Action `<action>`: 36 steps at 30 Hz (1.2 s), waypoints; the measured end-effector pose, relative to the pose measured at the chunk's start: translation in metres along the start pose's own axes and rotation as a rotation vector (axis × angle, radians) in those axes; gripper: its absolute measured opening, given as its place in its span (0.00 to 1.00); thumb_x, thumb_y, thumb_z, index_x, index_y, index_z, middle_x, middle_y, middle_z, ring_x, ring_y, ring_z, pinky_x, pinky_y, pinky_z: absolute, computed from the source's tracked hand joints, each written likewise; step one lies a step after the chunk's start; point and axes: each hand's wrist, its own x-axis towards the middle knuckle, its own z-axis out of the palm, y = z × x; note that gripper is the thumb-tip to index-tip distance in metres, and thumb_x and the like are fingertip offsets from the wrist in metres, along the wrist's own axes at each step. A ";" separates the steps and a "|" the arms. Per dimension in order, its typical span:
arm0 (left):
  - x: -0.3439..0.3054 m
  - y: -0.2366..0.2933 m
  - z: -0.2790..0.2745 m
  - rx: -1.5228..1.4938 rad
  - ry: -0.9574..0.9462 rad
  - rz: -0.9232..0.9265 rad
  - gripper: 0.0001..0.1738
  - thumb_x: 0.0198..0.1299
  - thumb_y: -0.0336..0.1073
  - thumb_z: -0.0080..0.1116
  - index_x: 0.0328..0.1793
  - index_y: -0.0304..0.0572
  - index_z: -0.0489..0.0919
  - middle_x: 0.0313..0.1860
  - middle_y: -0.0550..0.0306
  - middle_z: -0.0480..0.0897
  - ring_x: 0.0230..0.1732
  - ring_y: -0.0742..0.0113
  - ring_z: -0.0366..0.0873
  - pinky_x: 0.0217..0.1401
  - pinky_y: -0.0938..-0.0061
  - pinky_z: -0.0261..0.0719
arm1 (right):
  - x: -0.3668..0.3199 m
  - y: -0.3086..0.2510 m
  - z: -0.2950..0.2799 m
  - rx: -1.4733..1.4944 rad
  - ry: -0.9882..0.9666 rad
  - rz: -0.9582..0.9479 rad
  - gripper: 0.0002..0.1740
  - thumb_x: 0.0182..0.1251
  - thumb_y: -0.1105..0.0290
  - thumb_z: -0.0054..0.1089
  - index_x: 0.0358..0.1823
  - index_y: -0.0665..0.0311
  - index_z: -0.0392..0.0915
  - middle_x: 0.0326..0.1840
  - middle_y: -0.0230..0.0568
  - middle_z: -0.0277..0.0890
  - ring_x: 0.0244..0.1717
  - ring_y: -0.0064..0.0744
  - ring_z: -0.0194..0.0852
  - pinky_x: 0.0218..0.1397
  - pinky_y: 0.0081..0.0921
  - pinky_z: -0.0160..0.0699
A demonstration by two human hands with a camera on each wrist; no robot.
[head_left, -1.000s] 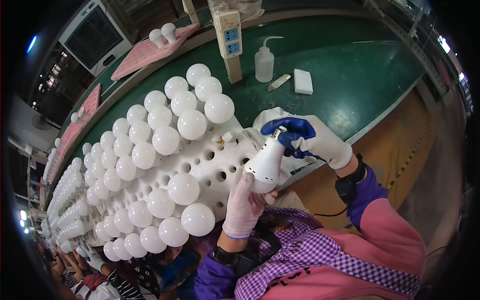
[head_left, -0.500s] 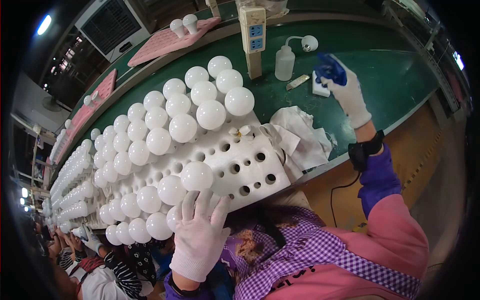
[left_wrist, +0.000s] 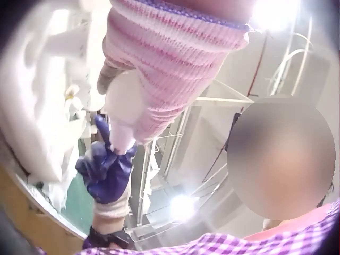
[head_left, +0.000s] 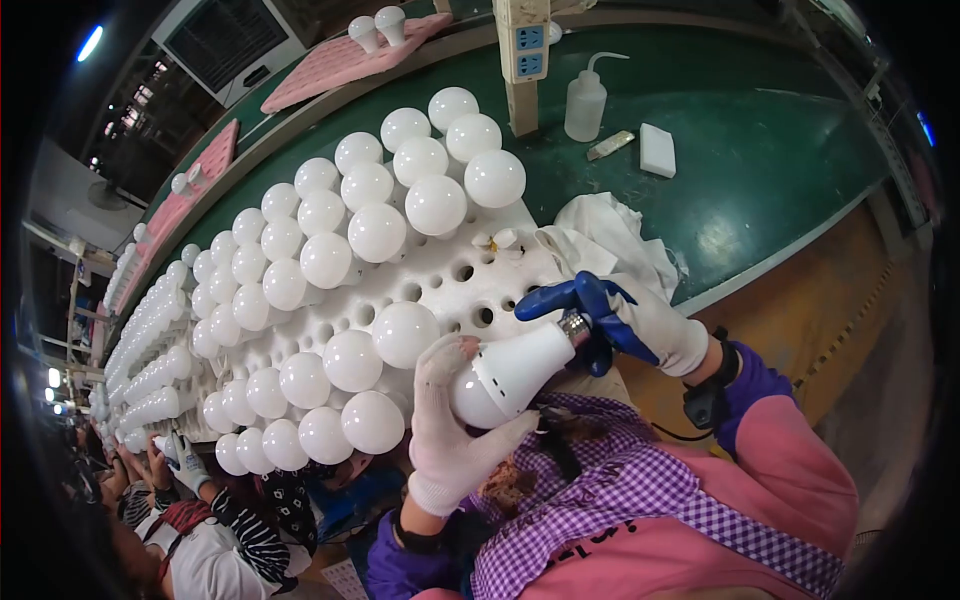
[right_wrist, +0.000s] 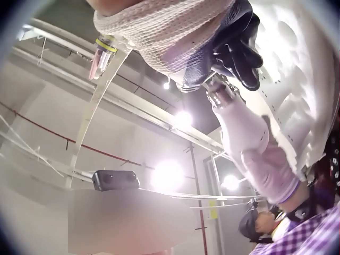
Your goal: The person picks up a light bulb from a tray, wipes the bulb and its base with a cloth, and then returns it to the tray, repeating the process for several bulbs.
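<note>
A white light bulb [head_left: 525, 368] with a metal screw base is held tilted between both hands, over the near edge of the foam tray. My left hand [head_left: 445, 445], in a pale knitted glove, grips its round dome. Blue-coated fingers of my right hand [head_left: 640, 325] pinch the screw base, seen close up in the right wrist view beside the bulb neck [right_wrist: 239, 119]. The white foam tray [head_left: 440, 303] beside the hands carries rows of bulbs, domes up, with bare holes at its right end. In the left wrist view the gloved left hand [left_wrist: 164, 69] covers part of the dome.
A crumpled white cloth [head_left: 605, 235] lies right of the tray on the green table [head_left: 740, 210]. Farther back are a squeeze bottle [head_left: 585, 105], a white block [head_left: 657, 150] and a socket post [head_left: 525, 70]. Pink trays [head_left: 330, 70] with bulbs stand along the far side. Another person [head_left: 215, 550] works at left.
My right hand has come back from the far right of the table to the bulb's base. My left hand has lifted this bulb from the foam tray. An earlier bulb has left the hands.
</note>
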 end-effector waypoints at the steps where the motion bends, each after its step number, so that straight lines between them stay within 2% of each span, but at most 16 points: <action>1: -0.001 -0.007 0.009 -0.153 0.003 -0.067 0.45 0.39 0.29 0.76 0.65 0.36 0.63 0.60 0.46 0.70 0.61 0.57 0.70 0.62 0.65 0.72 | -0.004 -0.005 0.004 -0.013 0.069 -0.004 0.31 0.75 0.44 0.41 0.57 0.65 0.78 0.29 0.33 0.78 0.21 0.12 0.69 0.22 0.10 0.67; 9: 0.008 -0.028 0.036 -0.534 0.056 -0.225 0.47 0.43 0.30 0.74 0.68 0.38 0.58 0.61 0.49 0.68 0.61 0.60 0.70 0.63 0.67 0.72 | -0.004 -0.001 0.000 -0.033 0.190 -0.143 0.31 0.75 0.44 0.41 0.54 0.66 0.79 0.33 0.32 0.80 0.21 0.12 0.71 0.20 0.08 0.68; 11: 0.009 -0.029 0.035 -0.505 0.045 -0.280 0.47 0.43 0.31 0.74 0.68 0.37 0.59 0.60 0.48 0.68 0.60 0.60 0.71 0.62 0.67 0.73 | -0.002 -0.004 0.001 -0.010 0.147 -0.061 0.23 0.68 0.55 0.61 0.54 0.65 0.78 0.33 0.31 0.78 0.29 0.13 0.72 0.28 0.09 0.72; 12: 0.008 -0.028 0.034 -0.500 0.056 -0.288 0.47 0.43 0.31 0.74 0.68 0.37 0.59 0.60 0.48 0.68 0.60 0.60 0.71 0.62 0.67 0.73 | 0.001 -0.003 0.002 -0.006 0.136 -0.055 0.23 0.68 0.55 0.61 0.54 0.65 0.78 0.33 0.31 0.78 0.29 0.13 0.72 0.28 0.09 0.72; 15: 0.012 -0.027 0.037 -0.489 0.059 -0.297 0.47 0.43 0.32 0.73 0.68 0.35 0.59 0.59 0.47 0.68 0.59 0.61 0.72 0.61 0.68 0.74 | 0.007 -0.002 0.000 -0.075 0.159 -0.083 0.25 0.52 0.75 0.74 0.54 0.66 0.78 0.45 0.35 0.80 0.43 0.20 0.75 0.51 0.19 0.78; 18: 0.013 -0.029 0.035 -0.538 0.045 -0.343 0.46 0.43 0.32 0.73 0.68 0.33 0.60 0.59 0.48 0.69 0.58 0.60 0.72 0.62 0.68 0.73 | 0.009 0.003 0.003 -0.135 0.164 -0.233 0.27 0.48 0.72 0.78 0.52 0.67 0.79 0.47 0.35 0.81 0.44 0.21 0.77 0.52 0.20 0.76; 21: 0.017 -0.029 0.031 -0.565 -0.015 -0.379 0.46 0.42 0.33 0.73 0.67 0.33 0.60 0.56 0.48 0.71 0.52 0.62 0.76 0.53 0.70 0.79 | 0.009 0.003 -0.003 -0.223 0.082 -0.319 0.28 0.47 0.69 0.79 0.52 0.67 0.79 0.51 0.40 0.81 0.49 0.26 0.77 0.58 0.24 0.74; 23: 0.021 -0.021 0.029 -0.871 -0.069 -0.540 0.45 0.42 0.33 0.73 0.66 0.33 0.60 0.49 0.49 0.75 0.41 0.64 0.81 0.37 0.75 0.83 | 0.008 0.005 -0.011 -0.330 0.049 -0.401 0.29 0.48 0.69 0.78 0.54 0.66 0.78 0.52 0.38 0.81 0.49 0.24 0.77 0.57 0.23 0.74; 24: 0.023 -0.022 0.028 -0.873 -0.067 -0.542 0.45 0.42 0.33 0.73 0.66 0.33 0.60 0.49 0.49 0.75 0.41 0.64 0.81 0.37 0.75 0.83 | 0.008 0.005 -0.015 -0.435 0.015 -0.484 0.30 0.49 0.68 0.78 0.56 0.65 0.78 0.52 0.35 0.81 0.49 0.21 0.76 0.57 0.22 0.75; 26: 0.025 -0.026 0.023 -1.066 -0.149 -0.655 0.44 0.42 0.32 0.71 0.66 0.34 0.61 0.44 0.50 0.77 0.31 0.67 0.80 0.24 0.78 0.79 | 0.007 -0.004 -0.019 -0.581 -0.030 -0.530 0.31 0.50 0.68 0.77 0.57 0.66 0.77 0.53 0.36 0.81 0.50 0.21 0.76 0.58 0.22 0.74; 28: 0.023 -0.037 0.020 -1.133 -0.195 -0.688 0.43 0.43 0.31 0.70 0.66 0.34 0.60 0.43 0.50 0.77 0.31 0.67 0.80 0.25 0.78 0.79 | 0.007 -0.007 -0.018 -0.734 -0.068 -0.575 0.31 0.50 0.68 0.77 0.57 0.66 0.77 0.54 0.36 0.80 0.52 0.21 0.75 0.59 0.22 0.74; 30: 0.025 -0.037 0.025 -1.206 -0.265 -0.716 0.43 0.43 0.29 0.70 0.66 0.35 0.60 0.43 0.50 0.78 0.31 0.67 0.80 0.25 0.79 0.78 | 0.008 -0.001 -0.009 -0.461 0.038 -0.358 0.34 0.43 0.64 0.81 0.54 0.68 0.78 0.52 0.39 0.81 0.50 0.26 0.78 0.57 0.24 0.74; 32: 0.025 -0.027 0.029 -0.961 -0.073 -0.614 0.42 0.43 0.29 0.70 0.65 0.35 0.60 0.43 0.50 0.78 0.30 0.68 0.80 0.25 0.79 0.78 | 0.011 0.004 -0.006 -0.324 0.076 -0.319 0.35 0.43 0.65 0.82 0.55 0.67 0.78 0.51 0.36 0.82 0.50 0.23 0.77 0.57 0.23 0.74; 33: 0.024 -0.029 0.028 -0.896 -0.091 -0.596 0.43 0.41 0.28 0.71 0.65 0.36 0.60 0.46 0.50 0.76 0.37 0.66 0.80 0.34 0.77 0.81 | 0.011 0.006 -0.007 -0.312 0.061 -0.320 0.34 0.46 0.70 0.80 0.57 0.66 0.77 0.52 0.35 0.80 0.52 0.23 0.74 0.60 0.22 0.73; 34: 0.023 -0.029 0.031 -0.899 -0.095 -0.596 0.43 0.41 0.28 0.71 0.65 0.36 0.60 0.46 0.50 0.76 0.37 0.66 0.80 0.34 0.77 0.81 | 0.012 0.007 -0.008 -0.297 0.043 -0.318 0.33 0.48 0.75 0.77 0.59 0.65 0.75 0.54 0.34 0.79 0.54 0.22 0.72 0.62 0.21 0.72; 36: 0.020 -0.029 0.038 -0.715 0.044 -0.421 0.44 0.40 0.27 0.73 0.65 0.36 0.60 0.51 0.49 0.74 0.48 0.63 0.78 0.47 0.72 0.81 | 0.013 0.008 -0.007 -0.284 0.042 -0.328 0.30 0.51 0.74 0.76 0.58 0.65 0.76 0.51 0.32 0.79 0.50 0.20 0.73 0.59 0.20 0.73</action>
